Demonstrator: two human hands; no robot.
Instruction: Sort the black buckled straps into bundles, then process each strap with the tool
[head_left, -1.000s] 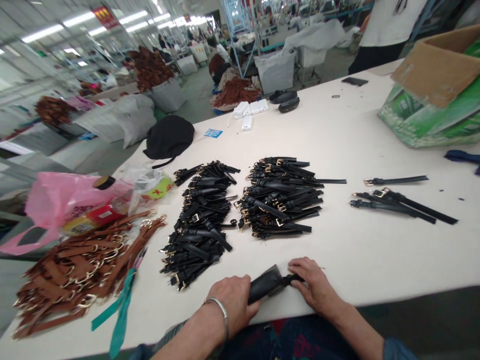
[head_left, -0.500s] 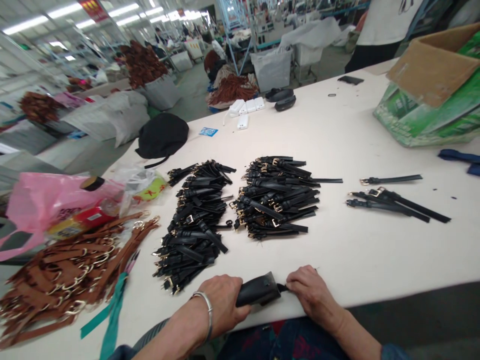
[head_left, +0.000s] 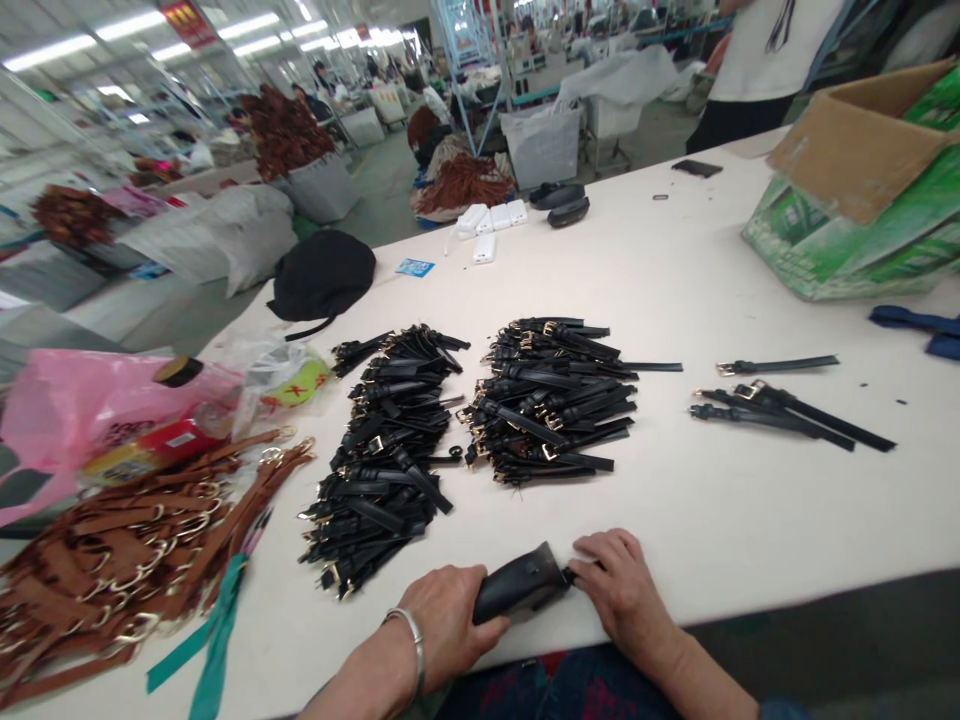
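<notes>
Hands at bottom centre of frame, both on one job. Left hand (head_left: 448, 622), a metal bangle on its wrist, is wrapped around the grip of a black hand tool (head_left: 517, 590) lying on the near edge of the white table (head_left: 750, 520); fingers closed on the tool body. Right hand (head_left: 619, 590) sits just right of the tool's nose, fingertips pinched on something small and dark at the tip, probably the end of a strap; most of it is hidden by the fingers, so cannot tell what part. Judgement: the step in hand looks like working one strap end at the tool's mouth, with the piece seated or about to be seated. Next move would call for holding the strap square to the nose, keeping fingertips clear of the mouth, then squeezing with the left. Moving up the frame: two heaps of black buckled straps, left heap (head_left: 386, 450) and right heap (head_left: 551, 400), just apart at centre. A few loose black straps (head_left: 780, 410) lie well apart at centre right. Brown straps (head_left: 142, 540) with gold buckles are piled at lower left, a teal ribbon (head_left: 214, 640) trailing from them. Pink plastic bag (head_left: 82, 400) at left edge. Farther off: black cap (head_left: 322, 272), white blocks (head_left: 491, 220), green cardboard box (head_left: 862, 210) at upper right. A person in a white top (head_left: 765, 50) stands past the table's far end.
</notes>
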